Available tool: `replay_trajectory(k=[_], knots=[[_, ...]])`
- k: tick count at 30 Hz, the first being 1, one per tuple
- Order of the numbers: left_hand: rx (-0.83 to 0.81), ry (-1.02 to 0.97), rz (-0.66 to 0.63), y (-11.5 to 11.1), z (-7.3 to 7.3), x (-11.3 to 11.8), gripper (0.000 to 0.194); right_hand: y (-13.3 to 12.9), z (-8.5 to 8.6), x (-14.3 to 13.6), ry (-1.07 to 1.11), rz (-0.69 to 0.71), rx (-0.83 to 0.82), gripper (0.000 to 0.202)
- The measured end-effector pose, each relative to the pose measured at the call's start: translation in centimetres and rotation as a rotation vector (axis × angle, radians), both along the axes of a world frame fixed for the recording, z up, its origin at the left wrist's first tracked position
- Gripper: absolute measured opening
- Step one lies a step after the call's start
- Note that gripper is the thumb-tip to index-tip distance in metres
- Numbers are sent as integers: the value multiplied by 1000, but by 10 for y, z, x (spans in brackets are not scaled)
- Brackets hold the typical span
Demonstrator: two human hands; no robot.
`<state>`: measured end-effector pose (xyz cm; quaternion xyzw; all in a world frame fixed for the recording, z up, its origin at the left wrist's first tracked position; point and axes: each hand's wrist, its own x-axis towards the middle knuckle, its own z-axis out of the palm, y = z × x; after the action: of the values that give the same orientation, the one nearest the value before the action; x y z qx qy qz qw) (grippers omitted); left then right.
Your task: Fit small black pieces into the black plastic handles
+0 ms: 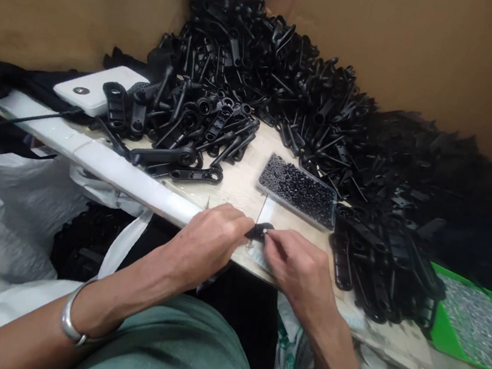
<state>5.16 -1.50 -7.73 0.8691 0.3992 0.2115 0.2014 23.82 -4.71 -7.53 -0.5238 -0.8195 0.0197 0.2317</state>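
Note:
My left hand [211, 237] and my right hand [296, 268] meet at the near edge of the workboard [236, 186], both pinching one small black plastic part [260, 230] between their fingertips. A small pale speck shows on the part, too small to identify. A clear shallow tray of tiny black pieces [299, 190] lies just beyond the hands. A large heap of long black plastic parts [262, 71] covers the back of the board, and more of them [377, 258] lie to the right of my right hand.
A green tray of small silvery pieces [473, 323] sits at the far right. A white power bank [97, 89] with a cable lies at the left. White plastic sacks [2, 223] hang below the board's left edge. Brown cardboard walls [430, 45] stand behind.

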Motion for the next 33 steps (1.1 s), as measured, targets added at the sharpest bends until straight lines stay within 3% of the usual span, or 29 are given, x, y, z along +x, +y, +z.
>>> replay_trajectory(k=[10, 17, 20, 24, 33], knots=[[23, 1, 10, -1, -4, 0, 12, -1, 15, -16, -286, -64, -175, 16], [-1, 43, -35, -2, -2, -1, 13, 12, 23, -9, 140, -185, -506, 25], [25, 79, -53, -2, -2, -2, 12, 17, 23, -5, 211, -195, -601, 26], [36, 113, -59, -2, -3, -2, 13, 19, 25, -6, 147, -209, -615, 27], [80, 113, -82, -3, -2, -3, 14, 17, 33, -21, -137, -261, -465, 30]])
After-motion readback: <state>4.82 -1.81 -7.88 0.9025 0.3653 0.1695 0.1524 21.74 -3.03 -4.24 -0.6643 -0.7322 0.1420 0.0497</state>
